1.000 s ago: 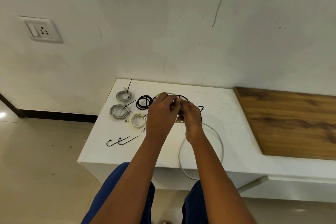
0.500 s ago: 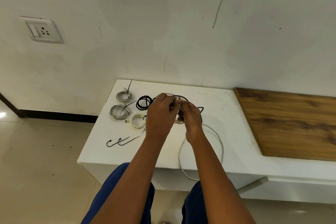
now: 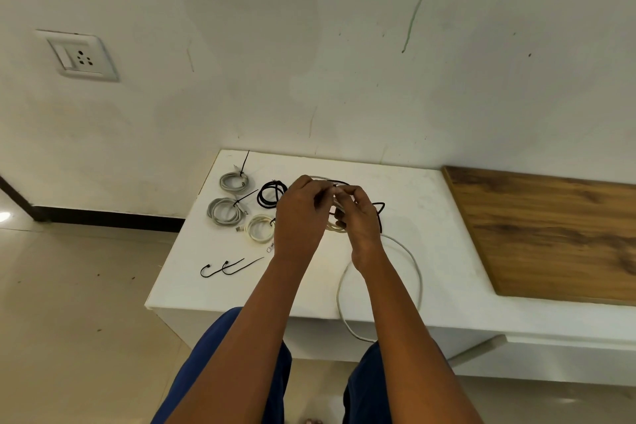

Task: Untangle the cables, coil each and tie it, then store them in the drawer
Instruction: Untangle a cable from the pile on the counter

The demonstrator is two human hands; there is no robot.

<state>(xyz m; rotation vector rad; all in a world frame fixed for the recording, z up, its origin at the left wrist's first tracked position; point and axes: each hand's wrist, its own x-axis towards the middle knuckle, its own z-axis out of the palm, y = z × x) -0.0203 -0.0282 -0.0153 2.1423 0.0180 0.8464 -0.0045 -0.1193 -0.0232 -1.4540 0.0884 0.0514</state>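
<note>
Tied coils [image 3: 234, 198] at counter [image 3: 413, 189] left; loose ties [image 3: 227, 267] nearer; tangle [image 3: 358, 213] centre; panel [image 3: 550, 231] right.

White scuffed wall [image 3: 344, 45] with a socket [image 3: 81, 55] at left; white tabletop [image 3: 423, 203], wooden panel [image 3: 550, 234] right; beige tiled floor [image 3: 69, 303].

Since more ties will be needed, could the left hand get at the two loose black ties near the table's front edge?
Probably yes: the loose black ties lie bare beside the left hand's forearm, but that hand first has to release the white cable.
</note>
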